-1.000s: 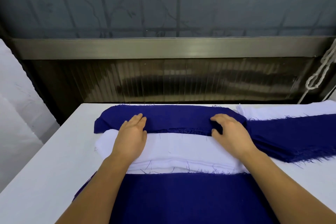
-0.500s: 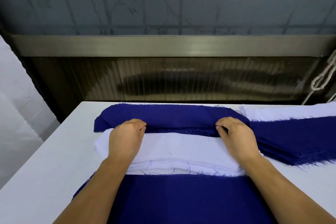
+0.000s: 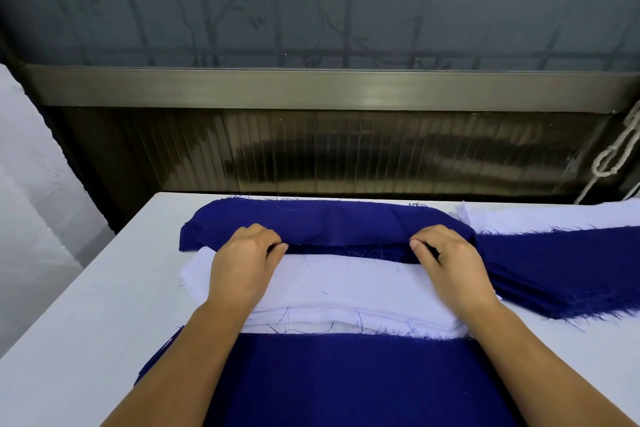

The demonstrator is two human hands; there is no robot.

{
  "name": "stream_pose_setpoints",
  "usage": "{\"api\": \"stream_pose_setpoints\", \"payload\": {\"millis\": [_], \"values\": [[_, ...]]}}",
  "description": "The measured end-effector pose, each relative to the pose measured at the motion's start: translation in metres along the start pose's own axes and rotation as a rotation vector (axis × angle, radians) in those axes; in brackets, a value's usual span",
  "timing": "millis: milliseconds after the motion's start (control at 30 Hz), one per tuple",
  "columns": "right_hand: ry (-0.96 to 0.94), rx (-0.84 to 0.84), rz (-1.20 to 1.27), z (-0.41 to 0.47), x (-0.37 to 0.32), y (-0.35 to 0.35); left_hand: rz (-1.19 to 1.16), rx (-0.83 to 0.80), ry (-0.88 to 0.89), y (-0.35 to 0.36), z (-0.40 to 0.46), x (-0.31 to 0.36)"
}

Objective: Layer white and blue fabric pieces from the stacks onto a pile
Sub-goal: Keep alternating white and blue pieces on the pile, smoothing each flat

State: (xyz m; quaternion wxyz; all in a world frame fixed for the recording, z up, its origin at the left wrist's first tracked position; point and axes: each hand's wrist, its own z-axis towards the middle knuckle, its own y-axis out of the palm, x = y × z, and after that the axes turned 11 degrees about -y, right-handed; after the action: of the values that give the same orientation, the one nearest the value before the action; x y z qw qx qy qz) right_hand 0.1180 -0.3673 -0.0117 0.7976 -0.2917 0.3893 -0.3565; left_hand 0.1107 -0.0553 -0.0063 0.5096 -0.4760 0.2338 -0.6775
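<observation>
blue piece: the top blue piece (image 3: pixel 325 222) lies across the far end of the pile, its near edge doubled over and frayed, with both hands on that edge

pile: the pile (image 3: pixel 346 288) sits mid-table, white layer on top in the middle, more blue fabric (image 3: pixel 346 378) spilling toward the camera underneath

left grip: the left hand (image 3: pixel 242 263) has its fingers curled in, pinching the near edge of the blue piece close to its left end, heel of the hand resting on the white layer

right grip: the right hand (image 3: pixel 446 260) does pretty much the same thing near the right end, fingers curled and pinching the edge

why like this: my guess is two pinches set wide apart keep the edge straight, so the piece can be pulled flat over the white without bunching up

step: looks like spreading a blue layer, not done yet since the white is showing

stacks: blue stack (image 3: pixel 561 270) just right of the pile, white stack (image 3: pixel 540 217) behind it at the far right

table: the white table (image 3: pixel 86 322) carries all of it
</observation>
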Motion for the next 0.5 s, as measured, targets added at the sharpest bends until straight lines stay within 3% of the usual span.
{"api": "stream_pose_setpoints", "payload": {"millis": [333, 500], "values": [[-0.010, 0.062, -0.055, -0.001, -0.007, -0.007, -0.065, 0.054, -0.010, -0.006, -0.002, 0.002], [-0.067, 0.124, -0.090, 0.000, -0.015, -0.017, -0.053, 0.116, 0.075, -0.019, -0.003, 0.008]]}}
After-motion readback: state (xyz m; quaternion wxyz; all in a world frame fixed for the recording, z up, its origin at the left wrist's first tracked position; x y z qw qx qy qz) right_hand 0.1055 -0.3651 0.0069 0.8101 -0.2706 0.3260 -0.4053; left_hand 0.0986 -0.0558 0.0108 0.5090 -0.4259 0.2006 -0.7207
